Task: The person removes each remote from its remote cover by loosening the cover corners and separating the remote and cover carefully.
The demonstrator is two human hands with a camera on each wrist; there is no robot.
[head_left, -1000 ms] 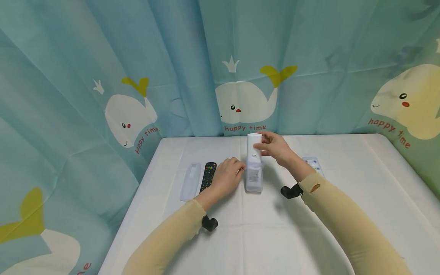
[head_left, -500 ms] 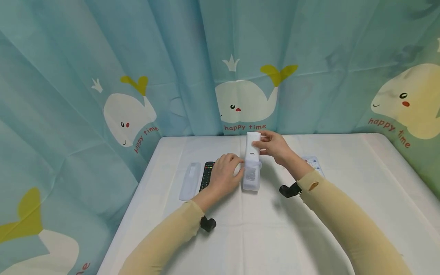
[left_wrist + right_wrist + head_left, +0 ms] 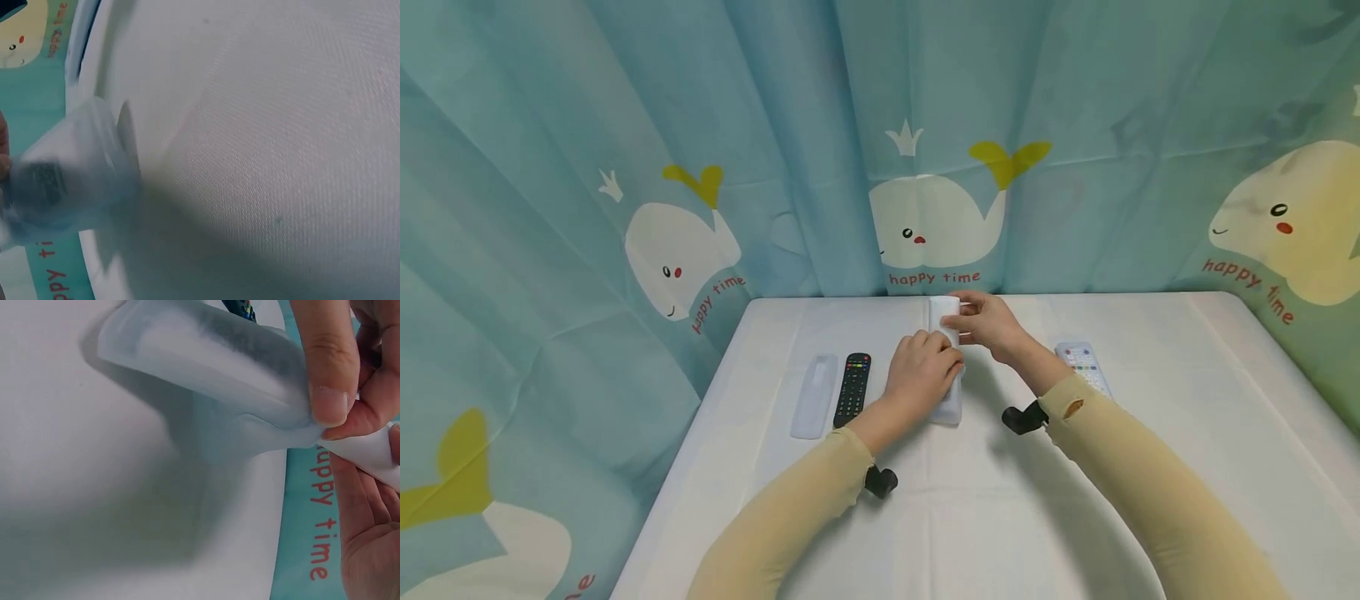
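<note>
A white remote control (image 3: 937, 310) is held over the table with its lower part inside a translucent silicone sleeve (image 3: 951, 410). My right hand (image 3: 992, 329) grips the remote's far end, thumb on its back. My left hand (image 3: 919, 375) lies over the sleeve's mouth and covers part of it in the head view. Seen from the right wrist, my left thumb and a finger (image 3: 328, 409) pinch the rim of the sleeve (image 3: 206, 356). The left wrist view has the closed end of the sleeve (image 3: 81, 169) tilted above the cloth.
Left of the hands, a black remote control (image 3: 852, 388) lies beside a flat translucent sleeve (image 3: 815, 397). A white remote with coloured buttons (image 3: 1082, 364) lies to the right, partly behind my right forearm. A whale-patterned curtain (image 3: 820, 167) hangs behind the white table (image 3: 970, 517).
My left hand has moved right, from beside the sleeve onto its mouth, and now pinches the rim. The remote and sleeve have shifted slightly left and lower with my right hand.
</note>
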